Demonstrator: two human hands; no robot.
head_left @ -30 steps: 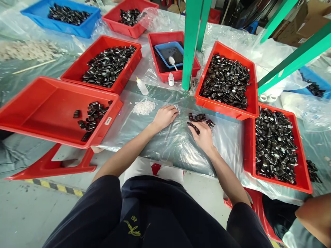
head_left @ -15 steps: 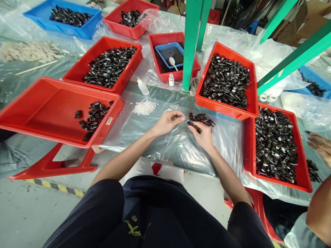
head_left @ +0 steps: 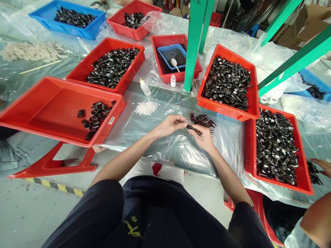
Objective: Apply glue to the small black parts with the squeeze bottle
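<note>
My right hand (head_left: 203,137) grips a small glossy black part (head_left: 191,128) between thumb and fingers. Close against that part's left end, my left hand (head_left: 172,125) is closed in a pinch; whatever lies between its fingertips is too small to make out. Just behind my right hand, a loose pile of similar black parts (head_left: 203,120) rests on the plastic sheet. A heap of small whitish pieces (head_left: 146,107) lies beyond my left hand, with a white squeeze bottle (head_left: 145,87) standing behind it.
Red trays of black parts flank me: a sparsely filled tray (head_left: 54,110) at left, fuller trays (head_left: 252,151) at right. A green post (head_left: 192,48) rises near a small white bottle (head_left: 173,81). A co-worker's hand (head_left: 323,166) is at far right.
My left hand has moved right, its fingertips now meeting the black part in my right hand. The co-worker's hand at right has shifted down toward its pile. The view has shifted slightly.
</note>
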